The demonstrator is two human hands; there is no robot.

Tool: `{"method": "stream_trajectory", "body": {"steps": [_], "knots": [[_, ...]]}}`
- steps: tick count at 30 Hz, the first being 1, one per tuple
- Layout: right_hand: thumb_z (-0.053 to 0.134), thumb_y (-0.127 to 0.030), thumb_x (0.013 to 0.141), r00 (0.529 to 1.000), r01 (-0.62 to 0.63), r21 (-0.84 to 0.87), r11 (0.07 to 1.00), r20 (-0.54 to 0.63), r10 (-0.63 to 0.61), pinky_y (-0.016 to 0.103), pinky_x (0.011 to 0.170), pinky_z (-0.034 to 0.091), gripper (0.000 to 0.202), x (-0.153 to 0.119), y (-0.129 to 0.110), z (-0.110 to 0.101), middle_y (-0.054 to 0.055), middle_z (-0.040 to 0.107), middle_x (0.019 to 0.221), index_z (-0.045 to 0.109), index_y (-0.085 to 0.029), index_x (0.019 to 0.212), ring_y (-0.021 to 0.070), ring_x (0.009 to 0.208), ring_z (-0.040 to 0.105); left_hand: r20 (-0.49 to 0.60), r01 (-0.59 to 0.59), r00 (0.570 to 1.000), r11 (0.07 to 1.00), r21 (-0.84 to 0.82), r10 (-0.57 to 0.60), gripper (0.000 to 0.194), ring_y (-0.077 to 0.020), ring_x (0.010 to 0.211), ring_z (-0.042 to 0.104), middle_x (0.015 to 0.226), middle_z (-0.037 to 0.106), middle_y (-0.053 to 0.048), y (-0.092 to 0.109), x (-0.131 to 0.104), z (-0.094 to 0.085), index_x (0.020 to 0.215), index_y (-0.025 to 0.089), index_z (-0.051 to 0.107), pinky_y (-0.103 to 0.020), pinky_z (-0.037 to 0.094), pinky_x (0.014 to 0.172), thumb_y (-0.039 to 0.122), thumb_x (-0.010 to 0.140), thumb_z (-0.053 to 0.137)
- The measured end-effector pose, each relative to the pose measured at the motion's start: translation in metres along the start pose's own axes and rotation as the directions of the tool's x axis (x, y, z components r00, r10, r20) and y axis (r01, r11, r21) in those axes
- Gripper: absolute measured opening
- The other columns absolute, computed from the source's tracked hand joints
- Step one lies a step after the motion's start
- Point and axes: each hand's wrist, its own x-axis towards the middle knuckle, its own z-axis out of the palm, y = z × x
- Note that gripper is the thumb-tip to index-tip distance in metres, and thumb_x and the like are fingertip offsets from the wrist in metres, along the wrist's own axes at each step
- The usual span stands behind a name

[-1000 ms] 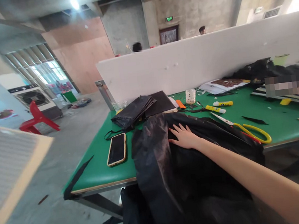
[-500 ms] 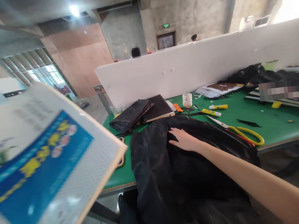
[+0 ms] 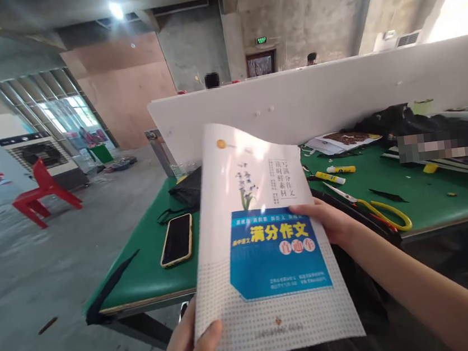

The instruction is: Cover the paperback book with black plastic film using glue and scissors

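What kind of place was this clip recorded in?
Probably a workshop in a bare concrete hall: a green worktable with scissors, glue sticks and black fabric, split by a white partition.

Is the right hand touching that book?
Touching. The head view shows the right hand gripping the book's right edge, fingers on its cover.

You get a bright, evenly lit view: daylight blows out the window (image 3: 457, 6) at upper right, and a ceiling lamp (image 3: 116, 10) flares at upper left. Glare washes the top of the book cover (image 3: 266, 239). Edges bend outward from wide-angle distortion; the corners look soft.
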Motion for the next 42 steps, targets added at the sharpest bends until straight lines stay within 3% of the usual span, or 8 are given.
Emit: {"method": "stream_trajectory", "body": {"steps": [5,9,17,21,25,29,36,42], "knots": [[0.068,-0.023,0.074,0.945,0.019,0.023,1.0,-0.327,-0.011,0.045,0.076,0.055,0.041,-0.011,-0.004,-0.014,0.014,0.066,0.1,0.056,-0.012,0.112,0.029,0.083,0.066,0.343,-0.029,0.939,0.999,-0.026,0.036,0.056,-0.0271,0.119,0.049,0.13,0.052,-0.004,0.042,0.019,0.02,0.135,0.029,0.041,-0.036,0.048,0.093,0.054,0.085,0.046],[0.068,-0.024,0.075,0.912,-0.138,0.038,0.99,-0.385,0.142,0.05,0.073,0.056,0.049,-0.017,-0.01,-0.029,0.016,0.066,0.102,0.052,-0.011,0.12,0.0311,0.08,0.066,0.368,-0.059,0.928,0.998,-0.019,0.062,0.052,-0.0217,0.09,0.062,0.099,0.066,-0.006,0.028,0.02,0.023,0.13,0.023,0.045,-0.033,0.05,0.083,0.054,0.089,0.037],[0.065,-0.023,0.078,0.927,-0.15,0.014,0.989,-0.345,0.145,0.05,0.077,0.055,0.051,-0.011,0.0,-0.048,0.015,0.066,0.103,0.048,-0.013,0.125,0.0299,0.085,0.066,-0.123,0.007,0.992,0.955,0.298,0.031,0.035,-0.0251,0.09,0.06,0.092,0.066,-0.006,-0.047,0.033,0.003,0.092,0.021,0.061,-0.036,0.047,0.083,0.053,0.082,0.048],[0.063,-0.024,0.079,0.915,-0.164,-0.025,0.986,-0.378,0.142,0.045,0.072,0.057,0.046,-0.013,-0.009,-0.037,0.014,0.067,0.097,0.05,-0.012,0.122,0.0268,0.075,0.067,-0.12,0.165,0.979,0.986,-0.017,-0.166,0.031,-0.0256,0.117,0.05,0.117,0.062,-0.006,-0.067,0.036,0.007,0.099,0.021,0.064,-0.038,0.039,0.101,0.044,0.08,0.056],[0.057,-0.028,0.083,0.917,-0.271,0.052,0.961,-0.291,0.274,0.045,0.079,0.055,0.044,-0.007,-0.005,-0.035,0.017,0.065,0.103,0.049,-0.008,0.122,0.0282,0.086,0.066,0.052,0.382,0.913,0.803,-0.457,-0.405,0.024,-0.0241,0.116,0.053,0.118,0.062,-0.006,-0.065,0.029,0.022,0.1,0.021,0.063,-0.036,0.045,0.097,0.029,0.077,0.064],[0.062,-0.024,0.079,0.907,-0.367,-0.015,0.93,-0.23,0.354,0.047,0.082,0.054,0.04,0.011,0.016,-0.053,0.017,0.065,0.104,0.055,-0.007,0.115,0.0302,0.091,0.064,-0.082,0.368,0.868,0.747,-0.554,-0.489,0.031,-0.0254,0.114,0.055,0.121,0.061,-0.004,-0.056,0.028,0.017,0.104,0.024,0.06,-0.037,0.05,0.09,0.02,0.074,0.066],[0.069,-0.018,0.073,0.917,-0.298,-0.142,0.944,-0.317,0.242,0.048,0.077,0.055,0.037,0.025,0.027,-0.072,0.017,0.065,0.103,0.059,-0.007,0.107,0.0314,0.088,0.065,-0.256,0.168,0.951,0.984,-0.054,-0.176,0.041,-0.028,0.12,0.049,0.134,0.049,-0.006,-0.071,0.02,-0.013,0.111,0.025,0.058,-0.038,0.053,0.088,0.051,0.081,0.052],[0.07,-0.015,0.07,0.931,-0.212,-0.155,0.965,-0.331,0.151,0.043,0.079,0.055,0.034,0.026,0.031,-0.078,0.014,0.065,0.104,0.062,-0.01,0.103,0.0293,0.091,0.064,-0.204,0.078,0.979,0.897,0.436,0.015,0.044,-0.0306,0.105,0.058,0.113,0.063,-0.011,-0.064,0.026,-0.023,0.103,0.021,0.058,-0.043,0.049,0.086,0.056,0.078,0.046]]}}
